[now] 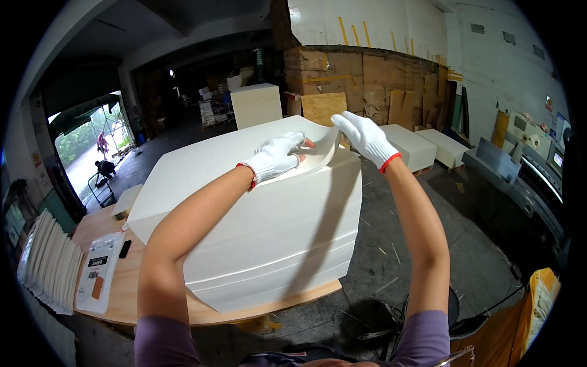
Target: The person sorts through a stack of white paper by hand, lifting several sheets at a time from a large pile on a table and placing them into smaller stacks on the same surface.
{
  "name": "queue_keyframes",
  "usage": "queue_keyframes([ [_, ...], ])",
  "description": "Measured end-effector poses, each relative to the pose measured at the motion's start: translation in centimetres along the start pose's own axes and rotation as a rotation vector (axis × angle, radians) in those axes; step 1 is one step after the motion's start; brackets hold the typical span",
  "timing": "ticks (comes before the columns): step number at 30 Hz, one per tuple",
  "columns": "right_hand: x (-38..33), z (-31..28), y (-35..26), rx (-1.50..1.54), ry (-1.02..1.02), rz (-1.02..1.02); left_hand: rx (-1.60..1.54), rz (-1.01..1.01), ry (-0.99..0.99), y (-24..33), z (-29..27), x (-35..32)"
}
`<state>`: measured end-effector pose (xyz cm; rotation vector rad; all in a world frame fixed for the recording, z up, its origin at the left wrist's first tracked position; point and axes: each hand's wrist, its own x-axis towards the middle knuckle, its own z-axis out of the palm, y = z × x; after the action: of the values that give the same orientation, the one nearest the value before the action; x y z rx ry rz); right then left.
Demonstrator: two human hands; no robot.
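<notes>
A tall stack of large white paper sheets (263, 226) stands on a wooden table. My left hand (275, 158), in a white knit glove with red trim and some bare fingertips, lies on top of the stack with its fingers apart. At the right corner, a batch of sheets (324, 158) curls upward. My right hand (364, 137), gloved the same way, has its fingers closed at the raised edge of this batch; the hand itself partly hides the grip.
The wooden table (125, 269) carries a plastic packet (101, 269), a black phone-like object (125, 249) and a row of folded white bundles (49, 263) at the left. More paper stacks (409, 147) stand behind. A grey machine (526, 159) is at the right.
</notes>
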<state>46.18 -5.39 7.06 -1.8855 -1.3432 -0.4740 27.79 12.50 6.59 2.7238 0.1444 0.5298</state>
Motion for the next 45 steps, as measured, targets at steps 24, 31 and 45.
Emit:
queue_keyframes([
  [24,-2.0,5.6,0.0,0.813,0.367,0.372,-0.341,0.018,0.011,-0.7,0.2,0.6],
  [31,-1.8,5.2,-0.5,0.485,0.392,0.319,-0.225,0.236,0.204,-1.5,0.4,1.0],
  [45,-1.8,6.0,0.6,0.487,0.399,0.298,-0.364,-0.005,0.010,0.1,0.4,0.4],
])
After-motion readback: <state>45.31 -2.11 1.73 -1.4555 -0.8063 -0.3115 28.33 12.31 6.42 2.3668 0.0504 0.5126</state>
